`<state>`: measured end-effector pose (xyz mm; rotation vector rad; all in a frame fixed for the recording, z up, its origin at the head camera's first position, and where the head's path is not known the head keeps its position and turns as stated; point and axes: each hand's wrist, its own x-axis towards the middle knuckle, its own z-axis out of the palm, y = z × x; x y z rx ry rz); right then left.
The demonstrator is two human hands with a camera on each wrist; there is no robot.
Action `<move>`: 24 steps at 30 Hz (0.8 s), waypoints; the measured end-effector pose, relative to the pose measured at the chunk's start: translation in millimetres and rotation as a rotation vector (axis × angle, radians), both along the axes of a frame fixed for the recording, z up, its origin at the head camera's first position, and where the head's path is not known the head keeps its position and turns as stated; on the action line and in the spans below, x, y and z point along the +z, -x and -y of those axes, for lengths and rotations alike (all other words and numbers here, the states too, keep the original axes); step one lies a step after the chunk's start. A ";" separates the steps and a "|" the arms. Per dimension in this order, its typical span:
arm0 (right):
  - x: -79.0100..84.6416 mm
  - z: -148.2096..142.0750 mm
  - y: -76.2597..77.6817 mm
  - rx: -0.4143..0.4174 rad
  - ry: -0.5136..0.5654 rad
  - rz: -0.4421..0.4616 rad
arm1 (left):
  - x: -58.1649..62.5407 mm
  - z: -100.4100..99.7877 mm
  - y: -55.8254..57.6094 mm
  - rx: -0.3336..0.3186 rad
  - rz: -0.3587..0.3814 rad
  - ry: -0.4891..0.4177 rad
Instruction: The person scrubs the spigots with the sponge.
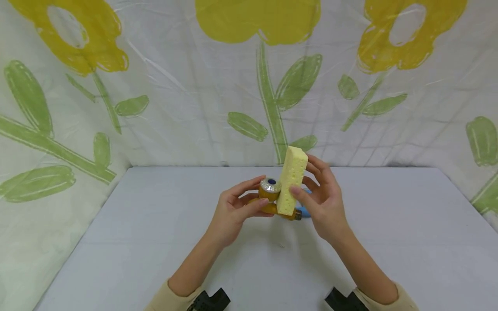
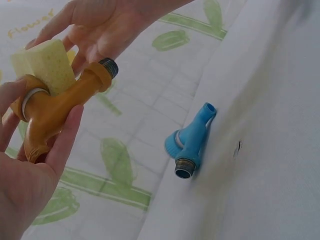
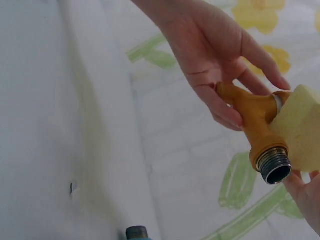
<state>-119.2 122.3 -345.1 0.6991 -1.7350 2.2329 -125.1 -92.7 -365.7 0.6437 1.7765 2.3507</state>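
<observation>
Above the table, my left hand (image 1: 233,211) grips an orange-yellow faucet (image 2: 55,110) with a round knob and a threaded metal end. My right hand (image 1: 324,201) pinches a pale yellow sponge block (image 1: 292,179) between thumb and fingers. The sponge stands nearly upright and touches the faucet beside its knob (image 1: 270,185). A second faucet, blue (image 2: 192,140), lies on the table behind the hands. In the head view it is mostly hidden by the sponge and my right hand. Only its threaded end (image 3: 136,232) and a sliver of blue show in the right wrist view.
The white table (image 1: 136,216) reaches back to a pale sheet (image 1: 175,108) printed with yellow flowers and green leaves. A small dark mark (image 2: 238,147) shows on the tabletop near the blue faucet. Black wrist mounts (image 1: 215,300) sit at both sleeves.
</observation>
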 end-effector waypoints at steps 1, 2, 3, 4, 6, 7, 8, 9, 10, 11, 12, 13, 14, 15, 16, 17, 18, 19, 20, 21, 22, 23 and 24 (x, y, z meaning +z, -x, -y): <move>0.1 0.5 -0.6 0.002 -0.001 0.006 | 0.1 -0.2 -0.4 0.009 0.007 -0.002; 0.3 1.0 -1.2 0.004 -0.004 0.009 | 0.3 -0.3 -0.8 0.018 0.013 -0.004; 0.4 1.4 -1.6 0.004 -0.008 0.009 | 0.6 -0.5 -1.2 0.026 0.020 -0.007; 0.5 1.6 -2.0 0.005 -0.010 0.009 | 0.9 -0.7 -1.5 0.032 0.026 -0.007; 0.7 1.9 -2.2 0.002 -0.013 0.010 | 1.6 -0.8 -1.9 0.037 0.027 -0.002; 0.7 1.9 -2.0 -0.004 -0.016 0.007 | 1.8 -0.6 -1.9 0.034 0.025 0.001; 0.7 1.8 -1.7 -0.012 -0.020 0.004 | 1.5 0.0 -1.6 0.028 0.018 0.003; 0.4 1.6 -1.1 -0.019 -0.021 0.001 | 1.5 0.3 -1.5 0.019 0.011 0.004; 0.1 1.2 -0.5 -0.026 -0.022 -0.002 | 1.6 0.5 -1.5 0.011 0.005 0.004; -0.3 0.8 0.0 -0.032 -0.025 -0.006 | 1.7 0.7 -1.6 0.002 -0.002 0.004; -0.7 0.2 0.4 -0.038 -0.030 -0.008 | 1.2 1.1 -1.4 -0.006 -0.011 0.005; -1.1 -0.3 0.7 -0.041 -0.034 -0.009 | 0.5 1.5 -1.2 -0.013 -0.019 0.003; -1.4 -0.8 1.0 -0.042 -0.039 -0.008 | 0.4 1.7 -1.4 -0.017 -0.027 0.001; -1.6 -1.2 1.2 -0.037 -0.041 -0.005 | 0.8 1.5 -1.8 -0.017 -0.034 0.001; -1.6 -1.5 1.1 -0.030 -0.044 -0.001 | 0.7 1.6 -1.8 -0.013 -0.042 0.000; -1.5 -1.7 1.0 -0.019 -0.046 0.004 | 0.4 1.8 -1.6 -0.009 -0.050 -0.002; -1.3 -1.9 1.0 -0.009 -0.050 0.008 | 0.0 2.1 -1.3 -0.002 -0.059 -0.004; -1.2 -2.0 0.9 0.003 -0.051 0.012 | 0.1 2.2 -1.3 0.006 -0.064 -0.007; -1.0 -2.0 0.9 0.011 -0.052 0.015 | 0.2 2.1 -1.3 0.013 -0.069 -0.010; -0.9 -2.0 0.9 0.018 -0.051 0.019 | -0.2 1.9 -0.9 0.019 -0.073 -0.015; -0.8 -1.9 0.7 0.020 -0.051 0.024 | -0.8 1.6 -0.5 0.023 -0.076 -0.021; -0.7 -1.7 0.5 0.018 -0.051 0.031 | -0.9 1.1 -0.5 0.027 -0.076 -0.026; -0.7 -1.5 0.2 0.014 -0.050 0.039 | -1.1 0.7 -0.8 0.031 -0.078 -0.026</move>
